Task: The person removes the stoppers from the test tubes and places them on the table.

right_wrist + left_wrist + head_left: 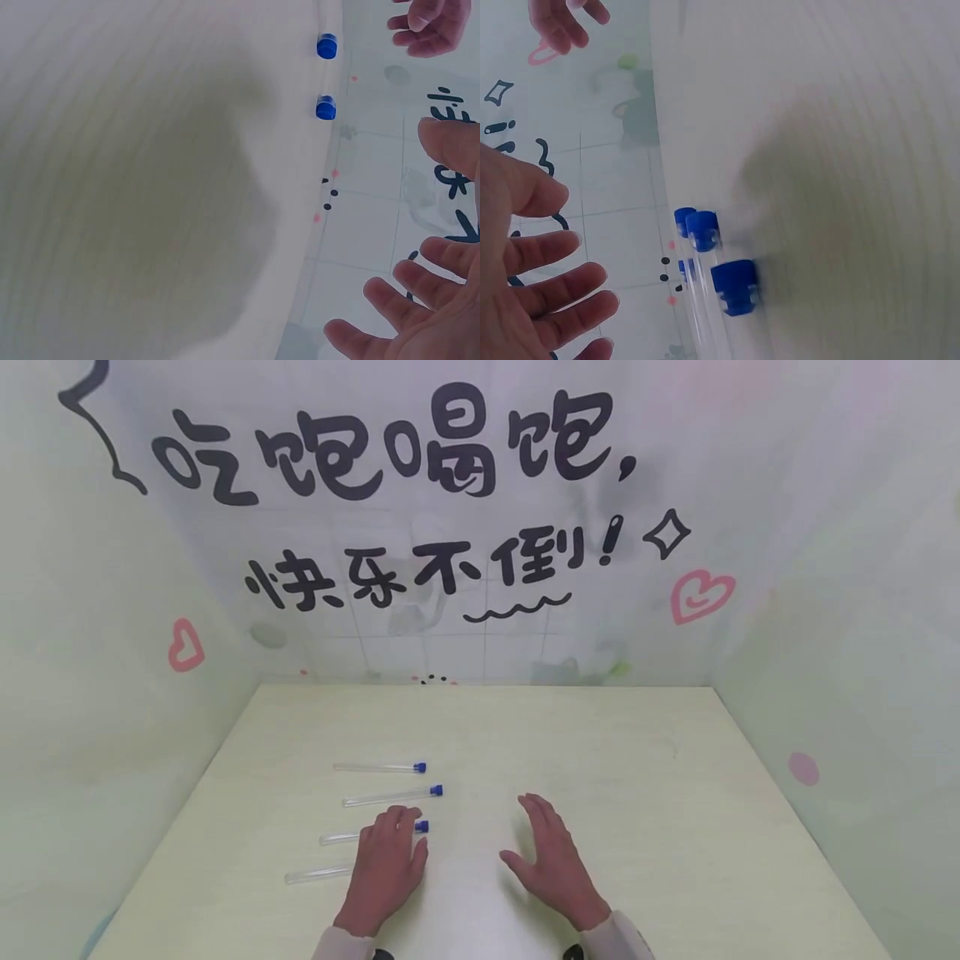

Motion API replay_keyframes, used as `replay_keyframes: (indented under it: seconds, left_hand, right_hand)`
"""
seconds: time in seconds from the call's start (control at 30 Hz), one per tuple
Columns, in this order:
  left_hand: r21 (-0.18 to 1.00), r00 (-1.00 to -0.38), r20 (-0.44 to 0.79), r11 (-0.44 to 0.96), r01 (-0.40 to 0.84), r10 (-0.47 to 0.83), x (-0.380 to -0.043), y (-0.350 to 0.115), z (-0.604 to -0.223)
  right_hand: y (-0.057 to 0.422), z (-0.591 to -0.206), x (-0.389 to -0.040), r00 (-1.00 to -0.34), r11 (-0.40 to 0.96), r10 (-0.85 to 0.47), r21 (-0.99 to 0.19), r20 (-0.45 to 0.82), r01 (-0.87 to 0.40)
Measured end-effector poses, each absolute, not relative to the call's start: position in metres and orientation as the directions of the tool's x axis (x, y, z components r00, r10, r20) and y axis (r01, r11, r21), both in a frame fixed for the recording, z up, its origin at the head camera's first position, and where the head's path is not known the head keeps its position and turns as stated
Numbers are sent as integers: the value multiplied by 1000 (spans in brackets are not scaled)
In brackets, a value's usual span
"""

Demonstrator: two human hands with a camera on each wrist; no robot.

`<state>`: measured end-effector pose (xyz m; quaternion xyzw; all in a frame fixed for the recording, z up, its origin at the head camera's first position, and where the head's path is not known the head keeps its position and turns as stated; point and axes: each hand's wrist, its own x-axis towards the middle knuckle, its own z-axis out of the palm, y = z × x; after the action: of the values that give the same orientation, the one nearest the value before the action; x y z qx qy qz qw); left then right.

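Several clear test tubes with blue caps lie roughly parallel on the left of the table, capped ends to the right. The rearmost tube [375,767] and the tube in front of it [386,797] show whole. My left hand [385,870] hovers over the nearer ones, hiding the middle of one tube [337,839] and the capped end of the nearest tube [318,876]. In the left wrist view its fingers [570,289] are spread and hold nothing, beside the blue caps [736,285]. My right hand [553,868], fingers and thumb apart, is above the table to the right, holding nothing.
The pale wooden table [637,760] is enclosed by a back wall sheet [450,652] with black lettering and pink hearts, and by pale side sheets. The hands cast soft shadows on the tabletop.
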<state>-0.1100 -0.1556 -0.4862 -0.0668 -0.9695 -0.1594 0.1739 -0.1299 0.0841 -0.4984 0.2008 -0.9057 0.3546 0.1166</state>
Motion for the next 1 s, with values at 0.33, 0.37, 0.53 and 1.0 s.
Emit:
replay_keyframes:
  seconds: [0.33,0.37,0.53,1.0]
  left_hand:
    - [287,-959,280,949,132,49,-104,-175,-499]
    - [286,-962,267,950,126,48,-103,-177,-499]
    - [269,-983,180,960,73,24,-102,-191,-505]
    - [290,-1000,28,957,-2,-11,-95,-231,-510]
  right_hand:
    - [69,-498,-131,-880,657,-350,-585,320,-474]
    - [67,-498,-131,-877,652,-357,-586,321,-480]
    - [60,-502,-130,-871,644,-390,-588,299,-491]
    - [52,-508,-128,-881,629,-446,-644,158,-435]
